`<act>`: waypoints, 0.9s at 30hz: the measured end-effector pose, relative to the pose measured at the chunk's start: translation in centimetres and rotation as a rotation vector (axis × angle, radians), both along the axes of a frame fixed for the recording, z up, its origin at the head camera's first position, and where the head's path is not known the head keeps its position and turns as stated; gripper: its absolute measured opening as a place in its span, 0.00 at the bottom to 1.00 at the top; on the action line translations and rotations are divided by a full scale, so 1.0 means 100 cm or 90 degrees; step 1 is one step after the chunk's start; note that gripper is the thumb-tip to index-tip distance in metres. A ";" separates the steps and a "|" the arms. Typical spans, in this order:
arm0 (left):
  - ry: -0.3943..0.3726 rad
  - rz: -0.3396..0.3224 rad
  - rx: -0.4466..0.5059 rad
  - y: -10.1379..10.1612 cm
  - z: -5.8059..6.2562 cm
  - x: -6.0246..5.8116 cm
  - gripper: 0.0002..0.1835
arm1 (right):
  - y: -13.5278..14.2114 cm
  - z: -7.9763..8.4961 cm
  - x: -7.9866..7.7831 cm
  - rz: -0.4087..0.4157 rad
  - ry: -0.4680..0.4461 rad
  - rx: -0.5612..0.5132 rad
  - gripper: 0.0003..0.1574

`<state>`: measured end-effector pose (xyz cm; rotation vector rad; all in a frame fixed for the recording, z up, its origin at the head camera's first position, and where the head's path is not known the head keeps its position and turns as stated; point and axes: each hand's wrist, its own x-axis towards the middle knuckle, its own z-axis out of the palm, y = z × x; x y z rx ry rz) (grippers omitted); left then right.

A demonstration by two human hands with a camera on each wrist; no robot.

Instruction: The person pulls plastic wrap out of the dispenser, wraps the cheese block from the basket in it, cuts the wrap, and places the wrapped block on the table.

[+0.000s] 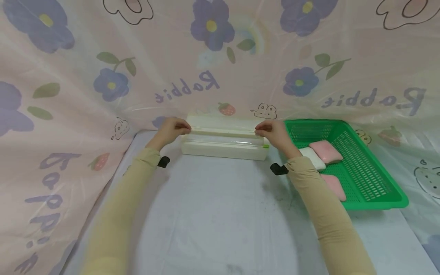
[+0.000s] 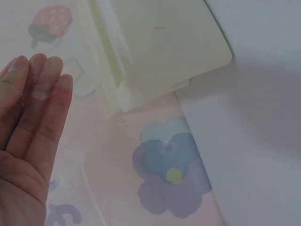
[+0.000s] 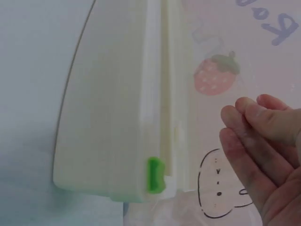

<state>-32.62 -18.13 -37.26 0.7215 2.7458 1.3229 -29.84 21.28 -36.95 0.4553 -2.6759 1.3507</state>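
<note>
A cream-white cling film dispenser [image 1: 225, 151] stands at the back of the table with its lid raised. Clear cling film [image 1: 223, 140] shows glossy along its opening. At the dispenser's left end my left hand [image 1: 172, 131] pinches the film between thumb and fingers; a transparent sheen lies over the fingertips [image 2: 44, 77] in the left wrist view. By the opposite end my right hand [image 1: 273, 133] pinches with thumb against fingers, the film there barely visible. A green slider [image 3: 156, 175] sits at the dispenser's right end.
To the right stands a green plastic basket [image 1: 381, 168] with pink soap-like blocks [image 1: 325, 151] and a white one [image 1: 312, 158] inside, partly behind my right arm. A pink flower-printed curtain [image 1: 240, 57] hangs behind the white-covered table [image 1: 213, 214].
</note>
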 end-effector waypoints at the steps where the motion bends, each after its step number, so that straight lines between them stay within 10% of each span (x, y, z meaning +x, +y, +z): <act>1: -0.004 -0.001 0.005 0.000 0.003 0.002 0.08 | 0.001 0.002 0.001 0.002 0.002 -0.005 0.11; 27: 0.093 -0.002 0.008 -0.007 0.075 0.031 0.07 | 0.007 0.057 0.044 0.000 0.091 -0.085 0.11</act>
